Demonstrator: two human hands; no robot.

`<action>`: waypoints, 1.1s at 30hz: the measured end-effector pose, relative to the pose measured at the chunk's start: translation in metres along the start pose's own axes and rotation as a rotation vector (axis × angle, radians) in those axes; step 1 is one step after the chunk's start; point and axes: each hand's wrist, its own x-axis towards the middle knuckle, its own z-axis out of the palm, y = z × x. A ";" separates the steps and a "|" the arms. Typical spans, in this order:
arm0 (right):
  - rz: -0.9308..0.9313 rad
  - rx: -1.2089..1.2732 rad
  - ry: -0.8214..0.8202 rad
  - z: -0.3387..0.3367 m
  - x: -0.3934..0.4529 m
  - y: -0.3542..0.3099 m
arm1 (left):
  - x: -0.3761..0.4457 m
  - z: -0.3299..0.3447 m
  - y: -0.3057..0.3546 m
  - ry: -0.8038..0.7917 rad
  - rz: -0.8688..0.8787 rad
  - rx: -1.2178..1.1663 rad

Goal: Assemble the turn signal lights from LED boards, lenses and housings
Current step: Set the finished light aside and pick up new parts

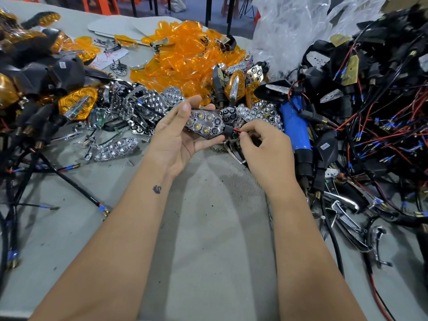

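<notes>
A grey table (215,228) holds heaps of parts under the head camera, with orange stool legs and dark floor beyond its far edge. At the centre, one light (205,123) lies in the left hand (178,135), palm up, thumb over its top edge and fingers curled under it; its chrome face shows about eight cells, several with yellow LEDs lit or reflecting. From its black stem at 3 o'clock comes one red wire (237,131), which the right hand (266,147) pinches between thumb and fingertips. At 12 o'clock sits a pile of amber lenses (185,56), too many to count. Around 10 o'clock lie loose chrome reflectors (117,148), well over ten. At 9 o'clock are finished amber-and-black lights (77,104), several visible. At 3 o'clock, one blue screwdriver (295,126) lies beside a tangle of black housings (382,112) with red and black leads. Clear plastic bags (289,26) rise at 1 o'clock.
</notes>
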 end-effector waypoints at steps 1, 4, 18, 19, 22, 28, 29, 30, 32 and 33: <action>0.004 0.000 0.007 0.000 0.000 0.001 | 0.000 0.001 0.000 -0.013 0.004 0.014; 0.016 0.021 0.027 0.001 0.000 0.002 | 0.001 0.001 -0.001 -0.050 0.010 0.048; 0.022 0.121 -0.124 0.014 0.000 -0.005 | 0.009 0.003 -0.002 0.277 0.009 0.182; 0.037 0.123 -0.125 0.015 0.001 -0.005 | 0.009 0.002 -0.003 0.254 -0.003 0.162; 0.082 0.127 -0.184 0.012 0.003 -0.002 | 0.007 0.001 -0.001 0.163 -0.023 0.119; 0.110 0.047 -0.185 0.002 0.006 0.003 | 0.007 0.001 0.001 0.227 -0.014 0.171; 0.115 0.045 -0.158 0.002 0.006 0.002 | 0.007 0.000 0.000 0.231 -0.008 0.172; 0.111 0.046 -0.140 0.002 0.006 0.001 | 0.007 0.000 0.000 0.227 0.000 0.179; 0.081 0.060 -0.119 0.005 0.006 -0.001 | 0.007 -0.001 -0.001 0.199 0.011 0.201; 0.062 0.064 -0.112 0.007 0.005 -0.002 | 0.006 -0.001 -0.002 0.180 0.013 0.212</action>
